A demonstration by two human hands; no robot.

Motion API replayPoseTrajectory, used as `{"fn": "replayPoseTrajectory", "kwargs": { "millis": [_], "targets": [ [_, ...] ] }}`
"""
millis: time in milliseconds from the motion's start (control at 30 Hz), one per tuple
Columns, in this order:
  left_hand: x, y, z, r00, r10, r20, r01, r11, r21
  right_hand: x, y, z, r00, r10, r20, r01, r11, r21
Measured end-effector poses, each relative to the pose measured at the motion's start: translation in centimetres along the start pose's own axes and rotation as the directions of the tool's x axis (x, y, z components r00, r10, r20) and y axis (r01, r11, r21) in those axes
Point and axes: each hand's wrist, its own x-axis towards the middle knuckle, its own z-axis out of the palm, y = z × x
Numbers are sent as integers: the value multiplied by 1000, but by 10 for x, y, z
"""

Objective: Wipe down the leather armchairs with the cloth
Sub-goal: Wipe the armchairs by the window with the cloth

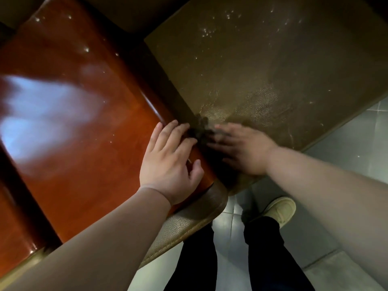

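Right hand (241,148) is spread low over the seat cushion (273,70) of the olive-brown leather armchair, fingers stretched toward a dark crumpled cloth (200,131), but it's motion-blurred, so I honestly can't tell if the fingertips are pressing the cloth or pinching its edge. Left hand (172,158) is way clearer: fingers straight and flat on the glossy reddish wood armrest (84,122), holding nothing, with the fingertips reaching right up to the cloth from the other side. So the cloth sits sandwiched between both sets of fingertips, right in the dark seam where the wood meets the cushion. For whatever swipe comes next, the bit that matters is that the cloth lies ahead of the right hand, up and to its left, and most of the cushion stretches away beyond it toward the chair back, dotted with pale specks. Right hand looks like the one driving; left seems to be just bracing. Closer to me there's the padded front edge of the armrest (189,225), then grey floor tiles (346,143), dark trousers and a beige shoe (281,211).
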Motion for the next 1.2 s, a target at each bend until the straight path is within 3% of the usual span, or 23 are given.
{"fn": "replayPoseTrajectory", "kwargs": {
  "millis": [67,133,200,233,300,367,400,467,533,567,600,633,700,733,800,900,967,1033,1100,1133,1200],
  "targets": [
    [-1,0,1,994,-101,-30,101,995,-16,12,32,-18,980,193,-52,-191,981,45],
    [-1,0,2,981,-190,-44,190,982,-15,29,48,-40,880,468,-79,-457,881,125],
    [-1,0,3,971,-237,-42,237,971,-14,52,30,-48,821,566,-76,-556,822,125],
    [-2,0,4,967,-251,-36,250,968,-14,58,14,-43,869,491,-58,-487,870,73],
    [-2,-1,4,963,-269,-30,268,963,-15,60,-13,-24,990,139,9,-139,990,-28],
    [-3,-1,5,965,-262,-29,261,965,-31,53,-4,-29,989,-131,73,134,990,-46],
    [-3,-2,6,966,-257,-40,256,966,-40,57,12,-35,986,-154,63,158,985,-71],
    [-3,-3,7,968,-246,-55,243,968,-62,70,44,-50,999,50,-19,-51,995,-83],
    [-2,-3,6,968,-243,-62,239,968,-71,82,74,-64,901,428,-73,-425,904,46],
    [-1,-3,6,968,-242,-60,238,969,-71,87,72,-68,843,534,-62,-527,844,101],
    [-1,-3,5,970,-240,-44,237,969,-69,88,58,-70,833,552,-40,-548,833,82],
    [0,-3,5,971,-239,-22,238,969,-63,84,39,-64,875,483,-18,-483,876,20],
    [1,-3,2,969,-248,20,249,968,-44,57,-8,-45,983,173,55,-172,985,-24],
    [2,-4,-1,967,-250,42,252,967,-38,41,-22,-45,991,27,128,-26,1000,-9],
    [2,-3,-4,970,-232,77,235,971,-41,25,-11,-47,975,-74,208,72,997,15],
    [2,-7,-13,947,-317,61,322,930,-174,51,34,-67,960,150,237,-154,988,-1],
    [10,-21,-26,921,-390,22,380,882,-279,72,55,-78,880,436,189,-454,889,64],
    [28,-50,-40,917,-396,-40,370,886,-279,96,46,-85,816,555,159,-574,811,116],
    [53,-80,-52,911,-402,-92,375,900,-223,111,16,-83,897,417,145,-432,897,91],
    [67,-93,-56,901,-421,-106,394,895,-207,117,4,-79,959,251,130,-262,962,73],
    [91,-109,-56,877,-470,-100,442,870,-218,121,8,-73,993,-70,95,67,997,39]
  ]
}}
